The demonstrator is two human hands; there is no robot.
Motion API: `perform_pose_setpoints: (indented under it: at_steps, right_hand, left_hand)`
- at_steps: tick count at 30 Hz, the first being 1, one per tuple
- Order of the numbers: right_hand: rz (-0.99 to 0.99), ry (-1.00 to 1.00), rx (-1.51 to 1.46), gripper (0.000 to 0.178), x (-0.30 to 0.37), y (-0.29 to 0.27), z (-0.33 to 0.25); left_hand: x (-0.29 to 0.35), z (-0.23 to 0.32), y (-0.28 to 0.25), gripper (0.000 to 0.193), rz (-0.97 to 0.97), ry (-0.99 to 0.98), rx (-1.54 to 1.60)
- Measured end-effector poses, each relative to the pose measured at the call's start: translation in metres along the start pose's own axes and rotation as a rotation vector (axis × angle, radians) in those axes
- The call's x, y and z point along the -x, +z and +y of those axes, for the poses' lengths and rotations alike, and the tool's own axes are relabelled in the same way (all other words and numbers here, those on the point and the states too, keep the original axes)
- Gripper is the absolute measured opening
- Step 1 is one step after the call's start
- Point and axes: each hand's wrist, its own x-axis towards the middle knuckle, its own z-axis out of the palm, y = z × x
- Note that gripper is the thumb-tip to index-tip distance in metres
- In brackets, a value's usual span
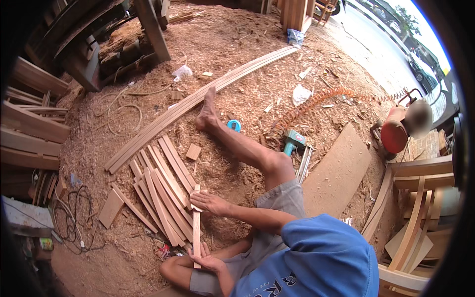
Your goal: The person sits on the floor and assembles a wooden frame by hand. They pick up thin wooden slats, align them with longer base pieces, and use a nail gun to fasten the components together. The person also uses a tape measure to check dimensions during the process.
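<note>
2 hands gripping 1 wooden slat.

Sawdust-covered floor carries everything. Short wooden slats lie fanned just left of the held strip. Long curved strips lie further out beyond them. A flat board and teal power tool lie to its right.

A coiled orange air hose lies on the sawdust near a teal nail gun; long curved slats lie beyond.
</note>
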Motion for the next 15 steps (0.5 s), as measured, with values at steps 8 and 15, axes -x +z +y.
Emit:
perform_pose_setpoints:
  at_steps: [8,15]
  right_hand:
    - [0.337,0.303,-0.315,0.052,-0.006,-0.089,0.065]
    - [0.56,0.519,-0.924,0.068,0.168,-0.148,0.001]
  left_hand:
    - [-0.036,0.093,0.018,0.055,0.332,0.238,0.156]
    - [-0.107,0.204,-0.004,0.055,0.37,0.759,0.27]
